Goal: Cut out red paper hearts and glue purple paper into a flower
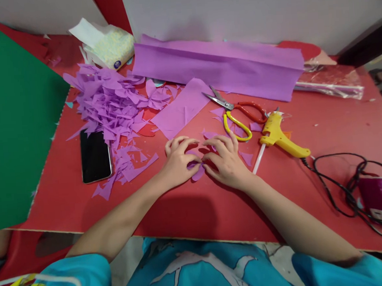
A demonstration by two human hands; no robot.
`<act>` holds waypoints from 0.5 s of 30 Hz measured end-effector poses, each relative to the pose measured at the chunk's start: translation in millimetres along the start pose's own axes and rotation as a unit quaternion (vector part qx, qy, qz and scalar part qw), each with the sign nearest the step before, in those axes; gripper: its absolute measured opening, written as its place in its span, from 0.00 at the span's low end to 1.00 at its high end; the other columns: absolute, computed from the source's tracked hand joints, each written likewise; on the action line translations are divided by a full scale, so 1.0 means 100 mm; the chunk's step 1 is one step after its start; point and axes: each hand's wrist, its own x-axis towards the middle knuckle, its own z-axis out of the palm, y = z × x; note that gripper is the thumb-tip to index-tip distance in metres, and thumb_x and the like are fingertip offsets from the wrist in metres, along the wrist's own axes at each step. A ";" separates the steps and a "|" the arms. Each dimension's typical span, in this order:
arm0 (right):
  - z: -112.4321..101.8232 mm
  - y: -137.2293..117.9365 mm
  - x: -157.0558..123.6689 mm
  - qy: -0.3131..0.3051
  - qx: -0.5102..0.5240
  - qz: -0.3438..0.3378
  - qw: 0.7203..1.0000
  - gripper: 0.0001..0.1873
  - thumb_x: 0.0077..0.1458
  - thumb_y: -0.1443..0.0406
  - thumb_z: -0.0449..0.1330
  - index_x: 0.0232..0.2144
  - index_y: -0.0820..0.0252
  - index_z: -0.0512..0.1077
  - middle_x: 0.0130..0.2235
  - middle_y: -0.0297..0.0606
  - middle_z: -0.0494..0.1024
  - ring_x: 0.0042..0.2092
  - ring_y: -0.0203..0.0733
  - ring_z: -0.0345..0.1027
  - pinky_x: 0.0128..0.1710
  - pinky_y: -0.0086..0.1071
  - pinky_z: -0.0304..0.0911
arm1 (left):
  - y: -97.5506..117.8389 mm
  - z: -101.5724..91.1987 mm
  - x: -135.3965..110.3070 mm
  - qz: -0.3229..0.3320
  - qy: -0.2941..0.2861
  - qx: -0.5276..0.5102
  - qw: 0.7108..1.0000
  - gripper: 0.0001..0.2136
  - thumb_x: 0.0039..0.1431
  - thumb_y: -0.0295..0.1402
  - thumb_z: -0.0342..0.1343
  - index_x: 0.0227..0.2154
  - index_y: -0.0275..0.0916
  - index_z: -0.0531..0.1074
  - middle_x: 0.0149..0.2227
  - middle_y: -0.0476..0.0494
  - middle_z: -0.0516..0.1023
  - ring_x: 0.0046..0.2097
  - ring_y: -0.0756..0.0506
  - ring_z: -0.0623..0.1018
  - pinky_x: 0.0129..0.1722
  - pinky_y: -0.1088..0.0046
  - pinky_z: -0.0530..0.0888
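My left hand [178,161] and my right hand [225,160] meet at the middle of the red table [189,208]. Both pinch a small purple paper cut-out [198,172] that lies on the table between their fingertips. The fingers of each hand are curled and pressed onto the paper. Part of the cut-out is hidden under my fingers.
Purple paper scraps [110,105] lie in a heap by a black phone [95,156] at the left. Scissors [238,113] and a yellow glue gun [280,136] lie to the right, its black cord [344,184] beyond. A purple sheet roll [218,65] lies at the back, a green board [13,120] far left.
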 end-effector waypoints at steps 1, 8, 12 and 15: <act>0.00 0.00 0.00 -0.001 0.002 0.000 1.000 0.05 0.52 0.65 0.55 0.30 0.57 0.71 0.47 0.41 0.69 0.52 0.50 0.54 0.57 0.56 0.37 | 0.00 0.00 0.00 -0.001 -0.002 -0.003 1.000 0.03 0.48 0.31 0.59 0.25 0.43 0.77 0.49 0.47 0.71 0.54 0.40 0.62 0.52 0.56 0.55; -0.01 0.01 0.01 -0.014 0.030 0.003 0.999 0.05 0.52 0.66 0.55 0.28 0.59 0.72 0.48 0.41 0.68 0.53 0.51 0.54 0.58 0.56 0.37 | -0.02 0.00 0.02 0.004 -0.015 -0.017 1.000 0.03 0.49 0.33 0.60 0.25 0.42 0.77 0.49 0.46 0.70 0.53 0.40 0.62 0.52 0.56 0.56; -0.01 0.01 0.01 -0.014 0.031 0.003 0.999 0.05 0.52 0.67 0.55 0.28 0.59 0.72 0.47 0.42 0.69 0.53 0.51 0.54 0.58 0.56 0.36 | -0.02 0.00 0.03 0.002 -0.022 -0.015 1.000 0.03 0.49 0.33 0.60 0.25 0.43 0.77 0.50 0.46 0.70 0.53 0.40 0.61 0.53 0.55 0.55; 0.00 0.00 0.01 -0.017 0.031 0.001 0.999 0.05 0.52 0.67 0.55 0.28 0.59 0.71 0.47 0.41 0.69 0.53 0.50 0.54 0.58 0.56 0.36 | -0.02 -0.01 0.03 -0.001 -0.025 -0.016 1.000 0.03 0.50 0.32 0.60 0.25 0.43 0.77 0.50 0.47 0.70 0.53 0.40 0.61 0.53 0.55 0.55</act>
